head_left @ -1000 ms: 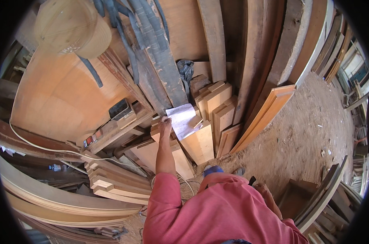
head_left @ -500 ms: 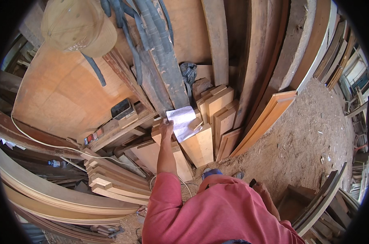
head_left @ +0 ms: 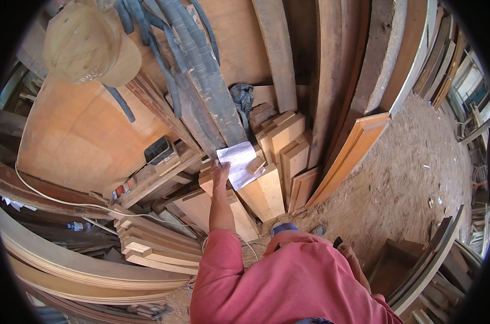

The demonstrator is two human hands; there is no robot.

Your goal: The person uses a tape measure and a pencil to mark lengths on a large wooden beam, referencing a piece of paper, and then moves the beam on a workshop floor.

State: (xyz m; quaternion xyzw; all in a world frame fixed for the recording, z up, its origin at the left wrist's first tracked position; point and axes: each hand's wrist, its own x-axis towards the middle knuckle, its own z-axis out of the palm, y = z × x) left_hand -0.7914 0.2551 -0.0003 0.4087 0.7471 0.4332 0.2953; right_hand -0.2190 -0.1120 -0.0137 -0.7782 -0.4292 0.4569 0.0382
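My left hand (head_left: 220,173) reaches forward with its fingers closed at the left edge of a white sheet of paper (head_left: 237,157) that bears faint writing. The paper lies on upright wooden planks (head_left: 265,195), and a small wood block (head_left: 256,165) rests on its right part. My right hand (head_left: 347,251) is low by my right side, partly hidden by my red shirt. A small black object (head_left: 338,242) sticks out from its closed fingers; its kind cannot be made out.
Stacked boards (head_left: 153,243) lie at left, with a pale cord (head_left: 67,196) across them. Long planks (head_left: 328,81) lean at the back beside an orange-brown panel (head_left: 350,156). A tan cap (head_left: 86,46) hangs at upper left. Sawdust covers the floor (head_left: 401,173) at right.
The view has shifted slightly, so the background sits a little further left. My left hand stays at the paper's edge, and my right hand keeps its place.
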